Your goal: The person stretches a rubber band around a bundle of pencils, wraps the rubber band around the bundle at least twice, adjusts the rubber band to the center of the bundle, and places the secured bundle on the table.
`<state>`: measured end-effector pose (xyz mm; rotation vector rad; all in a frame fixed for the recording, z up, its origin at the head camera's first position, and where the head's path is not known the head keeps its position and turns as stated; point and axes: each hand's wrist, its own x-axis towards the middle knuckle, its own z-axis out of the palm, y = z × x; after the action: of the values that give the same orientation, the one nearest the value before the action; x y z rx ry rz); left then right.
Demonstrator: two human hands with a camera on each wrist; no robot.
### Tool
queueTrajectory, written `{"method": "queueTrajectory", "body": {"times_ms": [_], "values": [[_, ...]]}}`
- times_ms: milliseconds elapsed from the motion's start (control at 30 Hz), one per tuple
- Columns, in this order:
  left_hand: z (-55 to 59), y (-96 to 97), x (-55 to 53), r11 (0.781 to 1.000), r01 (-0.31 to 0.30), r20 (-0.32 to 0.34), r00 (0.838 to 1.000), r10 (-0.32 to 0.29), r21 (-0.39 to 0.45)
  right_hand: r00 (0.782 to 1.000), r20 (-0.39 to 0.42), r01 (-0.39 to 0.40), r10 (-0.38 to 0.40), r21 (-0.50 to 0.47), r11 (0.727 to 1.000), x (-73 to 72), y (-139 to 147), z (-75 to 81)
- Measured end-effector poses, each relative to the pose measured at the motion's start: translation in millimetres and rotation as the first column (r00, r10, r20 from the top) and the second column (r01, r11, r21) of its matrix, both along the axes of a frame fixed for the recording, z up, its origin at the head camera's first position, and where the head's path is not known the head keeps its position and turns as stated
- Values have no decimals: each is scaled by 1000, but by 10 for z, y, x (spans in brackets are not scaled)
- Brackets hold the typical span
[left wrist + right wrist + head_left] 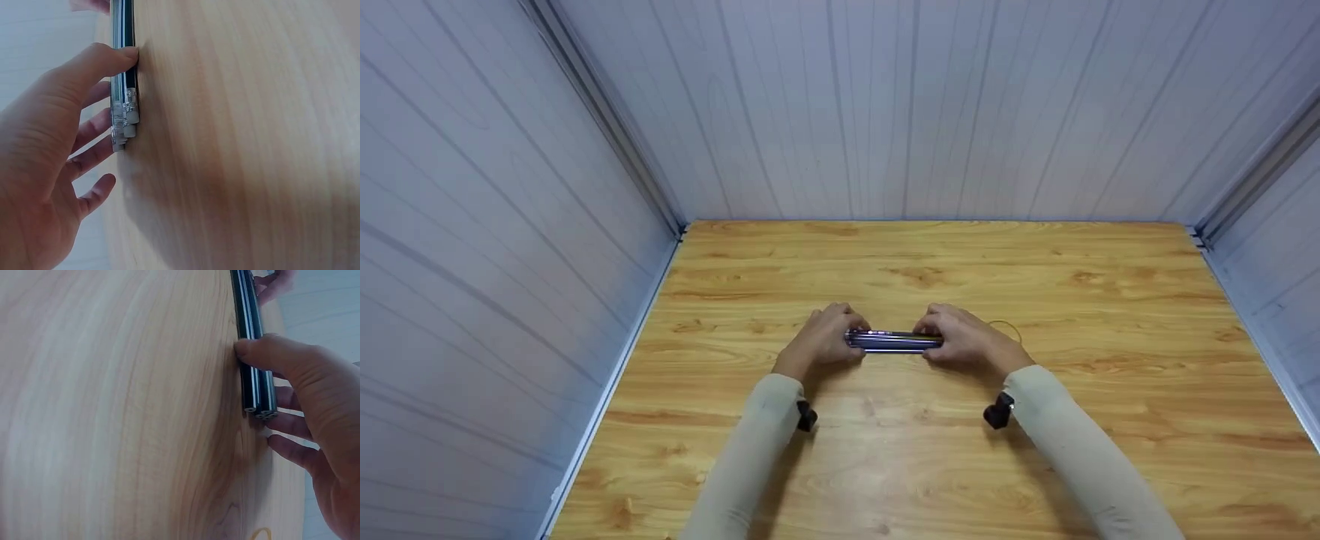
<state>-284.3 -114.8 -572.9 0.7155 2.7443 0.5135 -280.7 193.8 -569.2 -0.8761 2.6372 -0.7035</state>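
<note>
A bundle of dark pencils (894, 342) lies sideways at the middle of the wooden table, between both hands. My left hand (826, 337) grips the end with the erasers (132, 117), thumb on the near side and fingers on the far side. The other end, with flat unsharpened tips (251, 409), is held by my right hand (960, 334) in the same way, thumb near and fingers beyond. In the left wrist view the eraser ends are slightly uneven. How many pencils there are cannot be told.
A thin yellow rubber band (1009, 324) lies on the table (930, 465) just beyond the right wrist; part of it also shows in the right wrist view. Pale panelled walls (870, 112) enclose the table at the back and both sides.
</note>
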Motion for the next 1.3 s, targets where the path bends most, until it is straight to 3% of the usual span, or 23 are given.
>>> {"method": "queueTrajectory", "body": {"times_ms": [200, 367, 467, 500, 533, 700, 733, 767, 833, 967, 1000, 1100, 1200, 1233, 1300], "values": [[19, 25, -20, 1000, 0, -11, 1000, 0, -6, 999, 24, 25, -25, 0, 1000, 0, -17, 30], [18, 52, -9, 999, 12, -13, 1000, -12, -41, 1000, -18, 20, -20, 20, 1000, -19, -37, -1], [-4, 66, 11, 999, 22, -15, 1000, -23, -41, 1000, -24, 19, -18, 21, 1000, -9, -49, -19], [-99, 42, -29, 999, 36, -30, 999, -37, -31, 1000, -20, 20, -19, 19, 1000, -7, -55, -22], [-102, 45, -27, 999, 38, -32, 999, -38, -25, 1000, -13, 21, -21, 16, 1000, -6, -61, -24], [-95, 68, -54, 999, 43, -47, 998, -45, -24, 998, 25, 53, -53, 34, 998, -3, -80, -4], [-6, 99, -20, 999, 30, -23, 999, -31, -27, 998, 34, 60, -61, 40, 997, -1, -83, 0], [-11, 102, -34, 999, 27, -15, 1000, -27, -29, 997, 44, 67, -69, 46, 997, 2, -86, 3], [-105, 100, -101, 999, 26, -2, 1000, -26, -25, 997, 45, 66, -69, 66, 996, 6, -94, 3], [-442, 55, -285, 999, 49, -25, 999, -49, 8, 998, 30, 48, -51, 97, 994, 4, -114, 0], [-457, 67, -298, 999, 48, -19, 999, -48, -3, 998, 27, 46, -49, 102, 994, 2, -117, 2], [-348, 93, -239, 999, 45, -11, 999, -45, -23, 997, 43, 52, -57, 106, 993, -10, -124, 10], [-362, 103, -249, 997, 47, -5, 999, -47, -55, 998, 39, 52, -56, 106, 993, -9, -120, 8], [-349, 84, -218, 996, 56, -32, 998, -59, -64, 998, 35, 49, -52, 104, 993, -7, -118, 2], [-536, 44, -316, 995, 80, -63, 995, -83, -61, 999, 21, 43, -45, 95, 995, 2, -110, -12]]}}
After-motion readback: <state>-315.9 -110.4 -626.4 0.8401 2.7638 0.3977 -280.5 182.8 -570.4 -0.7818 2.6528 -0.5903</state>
